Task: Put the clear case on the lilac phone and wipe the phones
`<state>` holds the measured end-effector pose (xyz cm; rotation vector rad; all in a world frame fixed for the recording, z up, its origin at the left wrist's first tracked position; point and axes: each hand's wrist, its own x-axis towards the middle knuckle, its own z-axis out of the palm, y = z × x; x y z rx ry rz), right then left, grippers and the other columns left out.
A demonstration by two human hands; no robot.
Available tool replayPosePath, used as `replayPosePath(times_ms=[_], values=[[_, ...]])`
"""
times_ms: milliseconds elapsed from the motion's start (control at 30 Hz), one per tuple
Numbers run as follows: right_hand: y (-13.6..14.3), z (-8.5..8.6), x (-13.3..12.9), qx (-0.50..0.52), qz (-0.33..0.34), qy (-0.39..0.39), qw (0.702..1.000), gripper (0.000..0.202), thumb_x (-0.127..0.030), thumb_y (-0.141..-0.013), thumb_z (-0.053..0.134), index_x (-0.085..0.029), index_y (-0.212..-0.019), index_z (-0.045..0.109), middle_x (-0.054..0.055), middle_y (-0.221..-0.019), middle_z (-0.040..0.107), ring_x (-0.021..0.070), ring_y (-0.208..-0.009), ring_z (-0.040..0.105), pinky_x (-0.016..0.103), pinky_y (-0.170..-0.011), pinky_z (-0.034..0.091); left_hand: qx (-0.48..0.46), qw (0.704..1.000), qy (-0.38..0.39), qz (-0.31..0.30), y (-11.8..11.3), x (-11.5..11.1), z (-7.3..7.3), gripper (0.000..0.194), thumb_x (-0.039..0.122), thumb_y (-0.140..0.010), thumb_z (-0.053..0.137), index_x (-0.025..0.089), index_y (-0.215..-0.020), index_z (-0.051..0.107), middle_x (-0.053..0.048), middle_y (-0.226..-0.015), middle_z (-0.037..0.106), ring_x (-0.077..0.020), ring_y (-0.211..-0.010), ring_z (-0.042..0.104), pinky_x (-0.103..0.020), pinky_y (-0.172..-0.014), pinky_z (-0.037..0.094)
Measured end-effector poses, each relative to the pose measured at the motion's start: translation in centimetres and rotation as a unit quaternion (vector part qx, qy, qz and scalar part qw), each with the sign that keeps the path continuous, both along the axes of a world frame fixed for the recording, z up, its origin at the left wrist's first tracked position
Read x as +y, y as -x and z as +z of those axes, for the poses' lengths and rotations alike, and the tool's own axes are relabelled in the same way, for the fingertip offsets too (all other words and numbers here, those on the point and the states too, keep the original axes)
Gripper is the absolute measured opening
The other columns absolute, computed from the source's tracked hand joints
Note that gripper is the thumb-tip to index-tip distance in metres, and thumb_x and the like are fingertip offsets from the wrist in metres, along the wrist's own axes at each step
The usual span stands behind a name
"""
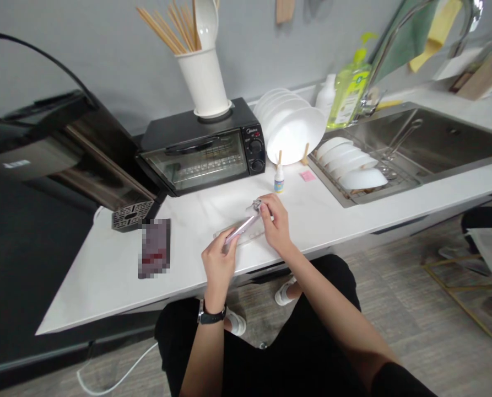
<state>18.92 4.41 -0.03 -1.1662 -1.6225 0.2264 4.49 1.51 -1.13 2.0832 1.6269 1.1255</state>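
My left hand is closed around the lower end of a slim lilac phone, held tilted above the white counter. At the phone's upper end, my right hand pinches a crumpled whitish-grey cloth against it. Under the phone lies a clear, see-through case, partly hidden by the phone and both hands. Just beyond my right hand stands a small white bottle with a blue and yellow label. A flat pink square lies to its right.
A black toaster oven carries a white utensil holder. White plates stand in a rack near the sink, where bowls sit. Left are a dark machine and a pixelated dark rectangle. A green soap bottle stands behind.
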Motion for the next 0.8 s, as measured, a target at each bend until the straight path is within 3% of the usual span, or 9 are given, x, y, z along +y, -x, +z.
replayPosePath(times_ms=[167,300,467,600,667,800], values=[[-0.7,-0.5,-1.3,-0.004,-0.014,0.042,0.999,0.024,-0.02,-0.076,0.028,-0.017,-0.092,0.045,0.006,-0.089,0.05,0.0156,-0.086,0.041,0.032,-0.076,0.033,-0.01,1.0,0.015,0.023,0.5,-0.6,0.1,0.022,0.027,-0.066,0.044,0.023,-0.087,0.05,0.001,-0.079,0.058,-0.013,-0.071,0.053,-0.024,-0.064,0.041],[1.4,-0.2,-2.8,-0.046,-0.008,0.052,0.998,0.026,-0.019,-0.075,0.031,-0.023,-0.097,0.044,0.003,-0.105,0.045,0.0189,-0.103,0.031,0.042,-0.089,0.019,-0.008,0.999,0.027,0.019,1.0,-0.6,-0.4,0.02,0.025,-0.066,0.043,0.023,-0.085,0.052,0.001,-0.079,0.058,-0.0125,-0.069,0.053,-0.023,-0.064,0.04],[6.0,-0.1,-4.2,-0.207,0.081,0.038,0.974,0.036,-0.018,-0.075,0.029,-0.027,-0.11,0.032,-0.003,-0.112,0.04,0.0149,-0.107,0.028,0.04,-0.094,0.013,0.005,0.998,0.031,0.05,2.4,0.0,-2.0,0.015,0.016,-0.064,0.041,0.015,-0.058,0.055,-0.002,-0.051,0.055,-0.011,-0.046,0.046,-0.022,-0.047,0.035],[5.8,0.1,-3.6,-0.255,0.126,0.021,0.959,0.036,-0.018,-0.075,0.031,-0.024,-0.111,0.032,-0.002,-0.114,0.038,0.0133,-0.108,0.027,0.037,-0.095,0.014,0.008,0.999,0.034,0.031,3.0,0.2,-2.3,0.018,0.017,-0.066,0.039,0.013,-0.055,0.053,-0.001,-0.047,0.051,-0.0095,-0.044,0.044,-0.021,-0.045,0.033],[4.1,0.2,-2.9,-0.239,0.1,0.021,0.966,0.034,-0.017,-0.075,0.032,-0.022,-0.108,0.036,0.0,-0.112,0.04,0.0138,-0.108,0.027,0.038,-0.094,0.014,0.004,0.999,0.037,0.012,2.8,0.1,-1.8,0.018,0.022,-0.067,0.04,0.014,-0.061,0.055,-0.001,-0.053,0.054,-0.0098,-0.048,0.046,-0.02,-0.047,0.034],[1.1,0.4,-1.7,-0.165,-0.024,0.047,0.985,0.029,-0.015,-0.076,0.028,-0.018,-0.1,0.044,0.004,-0.108,0.044,0.014,-0.104,0.032,0.038,-0.093,0.016,-0.027,0.999,0.044,-0.014,2.1,-0.2,-0.5,0.022,0.027,-0.067,0.041,0.016,-0.082,0.054,-0.002,-0.071,0.058,-0.0116,-0.062,0.051,-0.02,-0.055,0.038]])
